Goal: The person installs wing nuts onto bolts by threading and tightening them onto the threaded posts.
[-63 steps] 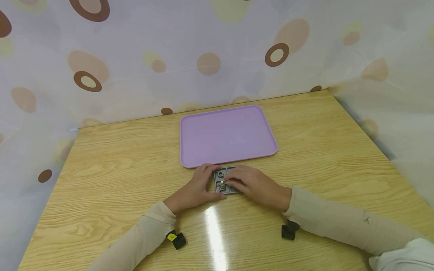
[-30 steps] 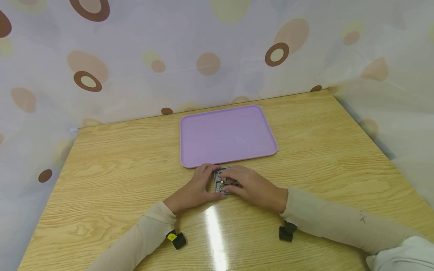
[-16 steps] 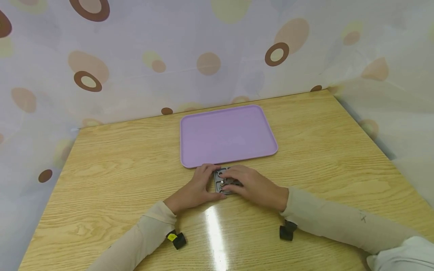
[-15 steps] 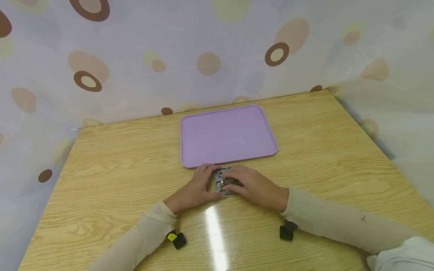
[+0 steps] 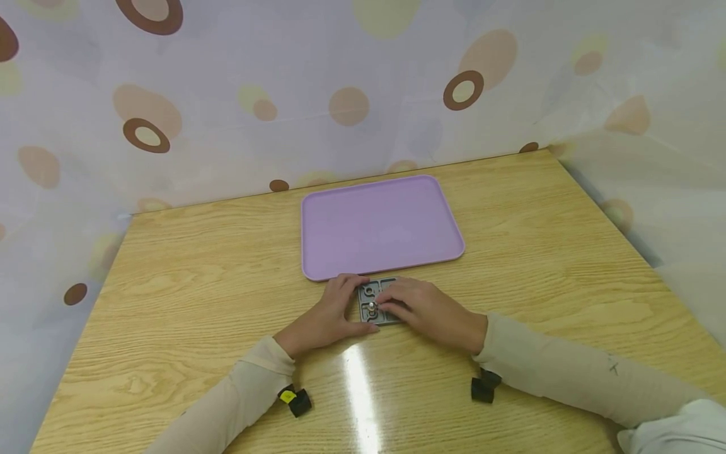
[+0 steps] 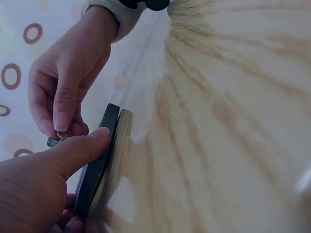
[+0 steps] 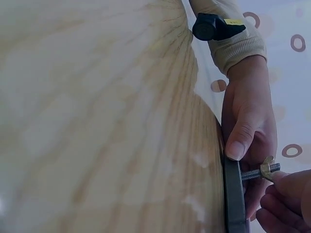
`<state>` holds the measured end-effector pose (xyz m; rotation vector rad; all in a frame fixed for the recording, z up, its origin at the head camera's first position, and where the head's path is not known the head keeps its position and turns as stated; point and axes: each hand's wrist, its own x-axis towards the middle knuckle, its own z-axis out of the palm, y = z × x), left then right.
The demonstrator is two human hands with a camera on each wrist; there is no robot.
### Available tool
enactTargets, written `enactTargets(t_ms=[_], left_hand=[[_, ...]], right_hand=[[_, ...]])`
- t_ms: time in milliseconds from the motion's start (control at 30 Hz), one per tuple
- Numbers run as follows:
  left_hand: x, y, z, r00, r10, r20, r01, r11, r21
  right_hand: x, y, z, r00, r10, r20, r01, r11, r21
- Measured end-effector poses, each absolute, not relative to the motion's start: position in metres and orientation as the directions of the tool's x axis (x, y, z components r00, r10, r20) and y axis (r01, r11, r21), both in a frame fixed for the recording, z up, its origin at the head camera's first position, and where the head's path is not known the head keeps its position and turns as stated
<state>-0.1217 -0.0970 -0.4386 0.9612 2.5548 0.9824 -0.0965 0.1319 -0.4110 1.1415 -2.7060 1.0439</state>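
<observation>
A small grey metal plate with recessed compartments lies on the table, just in front of the tray. My left hand holds it at its left side, with fingers on the far edge and thumb on the near edge. From the plate a threaded bolt stands up, and a brass-coloured wing nut sits on it near the free end. The fingertips of my right hand pinch a wing of that nut, as both wrist views show. My right hand covers the right part of the plate in the head view.
A purple tray lies behind the plate, close to both hands. The wooden table meets a patterned cloth at the back and sides. Black wrist devices hang below both sleeves.
My right hand's fingers, half a second ago farther left around the bolt, have pulled back slightly to the right, uncovering more of the plate. The left hand and the plate stay put.
</observation>
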Motion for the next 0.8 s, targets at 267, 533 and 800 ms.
enactTargets(t_ms=[267,533,800], left_hand=[[-0.1216,-0.0972,-0.4379,-0.755,0.655,0.002,0.493,0.567,0.660],[-0.1216,-0.0972,-0.4369,-0.753,0.657,0.007,0.498,0.564,0.659],[-0.1209,-0.0970,-0.4352,-0.753,0.658,0.002,0.493,0.563,0.663]], right_hand=[[-0.0961,0.1308,-0.4100,-0.744,-0.619,0.252,-0.629,0.523,-0.574],[-0.0965,0.1284,-0.4132,-0.755,-0.612,0.235,-0.610,0.523,-0.595],[-0.0954,0.1266,-0.4104,-0.756,-0.605,0.249,-0.616,0.531,-0.582]])
